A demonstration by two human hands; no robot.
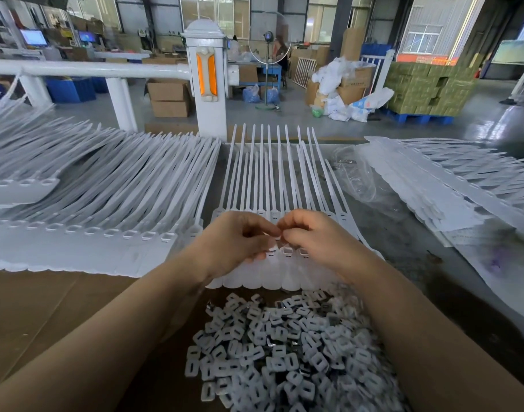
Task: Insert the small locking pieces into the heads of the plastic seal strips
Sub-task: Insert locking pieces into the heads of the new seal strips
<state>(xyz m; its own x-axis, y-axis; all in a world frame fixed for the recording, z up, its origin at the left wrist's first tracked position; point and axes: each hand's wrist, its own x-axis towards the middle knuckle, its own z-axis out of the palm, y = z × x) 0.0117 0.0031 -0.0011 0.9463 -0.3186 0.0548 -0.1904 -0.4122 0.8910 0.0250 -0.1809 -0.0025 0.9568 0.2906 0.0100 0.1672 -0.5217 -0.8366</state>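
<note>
White plastic: the row of seal strips (272, 203) I'm working lies flat in front of me, heads (286, 252) nearest, tails pointing away.
Hands: my left hand (240, 236) and right hand (311, 233) meet fingertip to fingertip over the heads, curled, pinching something small and white; I judge it a locking piece.
Supply: the heap of locking pieces (278, 346) lies between my forearms.
Risk: a tilted piece could jam in its square socket, or slip from the pinch into the heap.
Cause: my fingers hide the socket.

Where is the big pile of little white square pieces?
In the head view, the pile of locking pieces lies at the bottom centre on brown cardboard, between the person's forearms, just below the seal strips being worked on.
</note>
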